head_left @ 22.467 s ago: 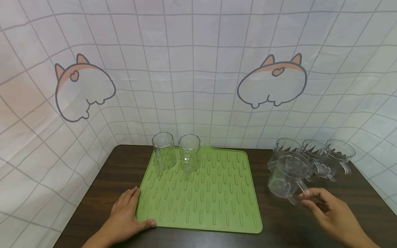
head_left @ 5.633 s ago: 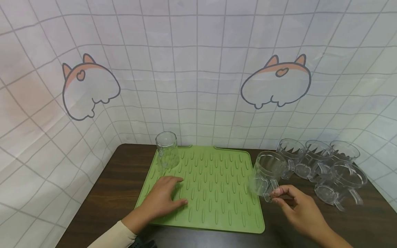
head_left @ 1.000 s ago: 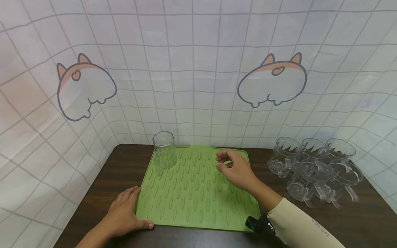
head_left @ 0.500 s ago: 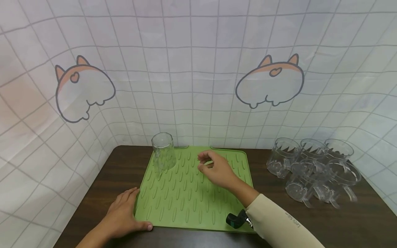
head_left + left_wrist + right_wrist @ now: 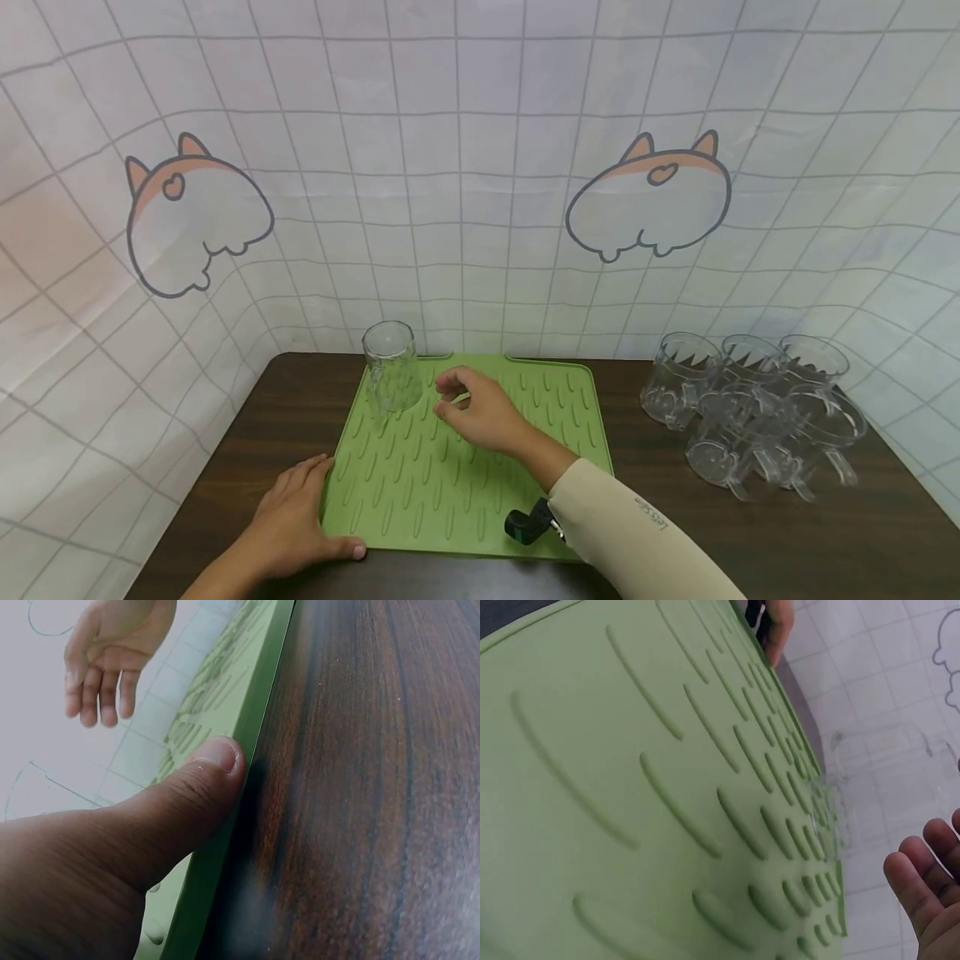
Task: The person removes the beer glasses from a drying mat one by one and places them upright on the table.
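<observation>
A clear glass mug (image 5: 393, 367) stands upright at the back left of a green ridged mat (image 5: 420, 492), its handle towards the front left. Above the mat, just right of that mug, hovers my right hand (image 5: 480, 408), fingers loosely bent and holding nothing. In the right wrist view the mug (image 5: 885, 780) lies beyond those fingertips, apart from them. My left hand (image 5: 292, 521) rests at the mat's front left corner, fingers along its left side. In the left wrist view the left thumb (image 5: 180, 795) lies on the mat's front edge.
Several clear mugs (image 5: 712, 450) stand close together on the right of the dark wooden table (image 5: 637, 517), overlapping in view. A white gridded sheet (image 5: 480, 208) with cartoon drawings hangs behind and at both sides. A black device (image 5: 528, 525) sits at my right wrist.
My right hand has moved left across the mat towards the mug. Earlier it held a mug by its handle; that mug now stands among those on the right. The left hand stays still lately.
</observation>
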A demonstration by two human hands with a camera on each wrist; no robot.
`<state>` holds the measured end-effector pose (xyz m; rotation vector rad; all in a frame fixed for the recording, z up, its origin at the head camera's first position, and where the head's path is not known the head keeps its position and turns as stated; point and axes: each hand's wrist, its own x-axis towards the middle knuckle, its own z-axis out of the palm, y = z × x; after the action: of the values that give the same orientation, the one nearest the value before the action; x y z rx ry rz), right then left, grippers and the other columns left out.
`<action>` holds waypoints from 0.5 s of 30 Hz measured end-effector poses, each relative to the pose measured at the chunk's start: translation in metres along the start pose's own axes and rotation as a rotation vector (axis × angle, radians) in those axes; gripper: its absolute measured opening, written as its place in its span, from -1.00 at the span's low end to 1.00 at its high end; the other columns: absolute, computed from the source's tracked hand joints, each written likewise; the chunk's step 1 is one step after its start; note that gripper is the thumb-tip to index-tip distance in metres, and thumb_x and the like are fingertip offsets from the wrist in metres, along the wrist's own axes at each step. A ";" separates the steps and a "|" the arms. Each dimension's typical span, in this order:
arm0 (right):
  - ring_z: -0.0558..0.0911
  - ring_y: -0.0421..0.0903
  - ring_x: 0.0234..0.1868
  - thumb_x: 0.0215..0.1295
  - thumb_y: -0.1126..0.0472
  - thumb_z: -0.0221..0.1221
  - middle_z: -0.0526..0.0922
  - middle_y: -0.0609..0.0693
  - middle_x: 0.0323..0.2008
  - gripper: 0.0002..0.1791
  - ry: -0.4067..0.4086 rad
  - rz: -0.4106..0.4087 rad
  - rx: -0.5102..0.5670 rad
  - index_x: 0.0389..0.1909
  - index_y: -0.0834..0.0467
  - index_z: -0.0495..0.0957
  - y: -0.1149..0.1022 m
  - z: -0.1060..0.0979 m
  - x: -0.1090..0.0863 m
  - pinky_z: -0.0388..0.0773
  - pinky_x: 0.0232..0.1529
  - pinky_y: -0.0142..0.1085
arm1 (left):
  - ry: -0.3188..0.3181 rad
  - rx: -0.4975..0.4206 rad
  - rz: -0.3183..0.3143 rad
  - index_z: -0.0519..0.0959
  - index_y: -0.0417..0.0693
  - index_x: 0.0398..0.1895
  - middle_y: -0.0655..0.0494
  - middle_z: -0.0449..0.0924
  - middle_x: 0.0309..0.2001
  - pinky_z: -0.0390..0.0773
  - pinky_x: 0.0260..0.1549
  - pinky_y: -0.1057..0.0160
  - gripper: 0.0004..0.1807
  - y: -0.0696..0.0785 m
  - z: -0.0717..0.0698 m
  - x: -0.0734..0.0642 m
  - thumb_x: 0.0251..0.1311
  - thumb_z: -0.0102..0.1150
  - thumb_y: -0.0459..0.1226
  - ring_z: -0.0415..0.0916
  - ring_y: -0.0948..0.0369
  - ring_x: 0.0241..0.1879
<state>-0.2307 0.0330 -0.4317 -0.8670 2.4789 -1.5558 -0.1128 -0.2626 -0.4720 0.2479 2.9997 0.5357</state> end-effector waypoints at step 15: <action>0.58 -0.06 0.14 0.51 0.17 0.17 0.60 0.11 0.15 -0.62 -0.071 0.026 0.031 0.24 0.23 0.50 -0.008 0.028 0.017 0.56 0.09 -0.34 | 0.021 0.001 0.011 0.23 -0.38 0.47 -0.36 0.23 0.42 0.30 0.11 -0.45 0.56 -0.001 0.002 0.001 -0.45 0.37 0.61 0.22 -0.36 0.33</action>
<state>-0.2311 -0.0008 -0.4344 -0.8667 2.4005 -1.5236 -0.1135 -0.2632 -0.4741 0.2601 3.0205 0.5418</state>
